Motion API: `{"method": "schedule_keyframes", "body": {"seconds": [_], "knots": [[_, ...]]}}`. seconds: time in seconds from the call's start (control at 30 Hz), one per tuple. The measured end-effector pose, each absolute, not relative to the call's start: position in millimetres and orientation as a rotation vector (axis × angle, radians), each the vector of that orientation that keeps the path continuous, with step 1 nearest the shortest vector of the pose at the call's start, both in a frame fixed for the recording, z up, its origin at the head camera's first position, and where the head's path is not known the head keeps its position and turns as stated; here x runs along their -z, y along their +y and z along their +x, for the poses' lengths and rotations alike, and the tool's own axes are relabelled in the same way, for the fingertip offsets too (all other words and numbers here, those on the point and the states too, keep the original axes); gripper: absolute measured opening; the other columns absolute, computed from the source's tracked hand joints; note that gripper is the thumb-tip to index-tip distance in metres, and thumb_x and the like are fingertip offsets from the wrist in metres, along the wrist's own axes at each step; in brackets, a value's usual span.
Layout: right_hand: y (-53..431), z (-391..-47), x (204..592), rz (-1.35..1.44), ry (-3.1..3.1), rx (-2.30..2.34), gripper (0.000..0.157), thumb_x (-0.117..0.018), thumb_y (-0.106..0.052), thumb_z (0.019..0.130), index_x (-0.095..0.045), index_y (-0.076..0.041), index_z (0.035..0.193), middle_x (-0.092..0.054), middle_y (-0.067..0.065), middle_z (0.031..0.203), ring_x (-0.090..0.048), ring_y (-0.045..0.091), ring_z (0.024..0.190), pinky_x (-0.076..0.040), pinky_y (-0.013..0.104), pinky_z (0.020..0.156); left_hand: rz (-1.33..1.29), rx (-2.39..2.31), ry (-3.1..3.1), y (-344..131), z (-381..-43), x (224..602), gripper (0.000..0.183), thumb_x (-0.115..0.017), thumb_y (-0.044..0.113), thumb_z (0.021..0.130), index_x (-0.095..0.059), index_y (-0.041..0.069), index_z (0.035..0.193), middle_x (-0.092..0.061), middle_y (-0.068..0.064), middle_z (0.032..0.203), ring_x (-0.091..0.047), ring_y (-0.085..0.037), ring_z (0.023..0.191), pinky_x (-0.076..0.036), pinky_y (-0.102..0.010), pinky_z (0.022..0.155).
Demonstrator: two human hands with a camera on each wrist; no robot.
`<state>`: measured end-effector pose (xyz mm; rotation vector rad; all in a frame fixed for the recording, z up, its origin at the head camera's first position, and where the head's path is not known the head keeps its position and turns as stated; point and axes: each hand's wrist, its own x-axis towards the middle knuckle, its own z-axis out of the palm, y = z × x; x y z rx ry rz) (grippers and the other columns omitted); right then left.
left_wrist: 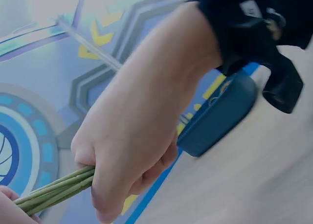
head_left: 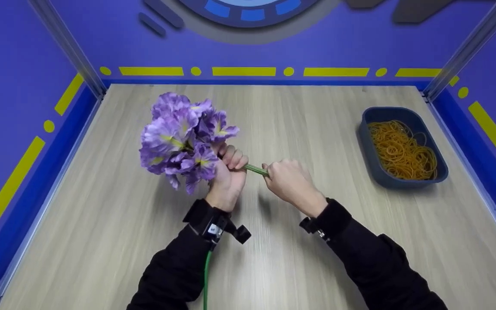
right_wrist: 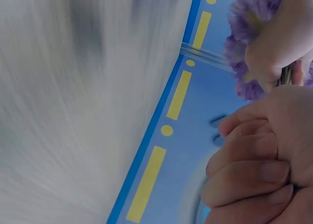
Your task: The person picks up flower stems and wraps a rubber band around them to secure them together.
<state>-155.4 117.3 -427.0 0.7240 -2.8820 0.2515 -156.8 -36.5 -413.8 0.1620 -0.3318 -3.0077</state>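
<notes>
A bunch of purple artificial flowers [head_left: 172, 137] is held above the table, blossoms toward the left. My left hand [head_left: 228, 176] grips its stems just below the blossoms, palm side up. To the right, my right hand [head_left: 289, 181] is curled round the lower part of the green stems [head_left: 255, 169]. A short length of stems shows between the two hands, also in the left wrist view, where several stems [left_wrist: 58, 190] lie together. The right wrist view has the right hand's curled fingers [right_wrist: 249, 170] close up, with purple blossoms [right_wrist: 249, 28] beyond. The stem ends are hidden inside the right hand.
A dark blue plastic box [head_left: 373, 168] holding many tan rubber bands [head_left: 403, 150] stands on the right of the wooden table [head_left: 317, 116]. Blue panels [head_left: 269, 56] with yellow marks enclose the table at back and sides. A green cable [head_left: 206, 275] runs from the left wrist.
</notes>
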Motion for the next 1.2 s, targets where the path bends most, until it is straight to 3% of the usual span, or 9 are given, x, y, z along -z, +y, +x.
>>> {"method": "schedule_keyframes", "body": {"seconds": [0.1, 0.37, 0.63, 0.97, 1.1, 1.2], "knots": [[116, -152, 423, 0.743, -2.855, -0.235, 0.053, -0.052, -0.028, 0.105, -0.029, -0.020, 0.058, -0.025, -0.005, 0.058, -0.027, 0.016, 0.050, -0.025, 0.032, 0.038, 0.136, 3.031, -0.227, -41, -156, 414, 0.038, -0.040, 0.023, 0.100, -0.033, 0.017, 0.063, -0.028, 0.008, 0.048, -0.016, -0.005, 0.044, -0.019, -0.018, 0.043], [119, -151, 416, 0.853, -2.802, -0.311, 0.052, -0.056, -0.027, 0.103, -0.028, -0.021, 0.060, -0.023, -0.008, 0.058, -0.026, 0.015, 0.052, -0.025, 0.031, 0.040, 0.104, 3.029, -0.010, -48, -156, 414, 0.040, -0.033, 0.017, 0.101, -0.022, 0.018, 0.062, -0.015, 0.008, 0.053, -0.008, -0.005, 0.046, -0.006, -0.020, 0.047], [140, -147, 411, 0.789, -2.740, -0.645, 0.042, -0.063, -0.010, 0.088, -0.033, -0.020, 0.060, -0.024, -0.012, 0.057, -0.025, 0.008, 0.051, -0.023, 0.027, 0.044, 0.135, 2.963, 0.096, -57, -165, 413, 0.043, -0.034, 0.014, 0.102, -0.018, 0.019, 0.063, -0.014, 0.010, 0.054, -0.009, -0.002, 0.045, -0.005, -0.019, 0.044], [164, -148, 403, 0.751, -2.693, -0.746, 0.049, -0.067, -0.021, 0.095, -0.034, -0.020, 0.059, -0.026, -0.013, 0.055, -0.024, 0.006, 0.048, -0.021, 0.027, 0.044, 0.161, 2.981, 0.155, -63, -170, 410, 0.041, -0.035, 0.012, 0.100, -0.018, 0.019, 0.063, -0.014, 0.010, 0.055, -0.008, -0.003, 0.046, -0.005, -0.020, 0.045], [182, -153, 393, 0.700, -2.688, -0.790, 0.044, -0.065, -0.029, 0.100, -0.046, -0.016, 0.062, -0.036, -0.010, 0.053, -0.031, 0.008, 0.045, -0.027, 0.027, 0.044, 0.177, 2.979, 0.197, -68, -171, 409, 0.041, -0.037, 0.011, 0.098, -0.019, 0.020, 0.062, -0.014, 0.010, 0.054, -0.008, -0.002, 0.045, -0.004, -0.019, 0.045], [202, -157, 385, 0.607, -2.684, -0.781, 0.035, -0.064, -0.035, 0.100, -0.060, -0.013, 0.073, -0.050, -0.006, 0.057, -0.041, 0.009, 0.046, -0.036, 0.027, 0.044, 0.178, 2.990, 0.236, -71, -172, 408, 0.041, -0.037, 0.010, 0.096, -0.019, 0.020, 0.061, -0.013, 0.011, 0.054, -0.008, -0.002, 0.045, -0.004, -0.019, 0.044]]}}
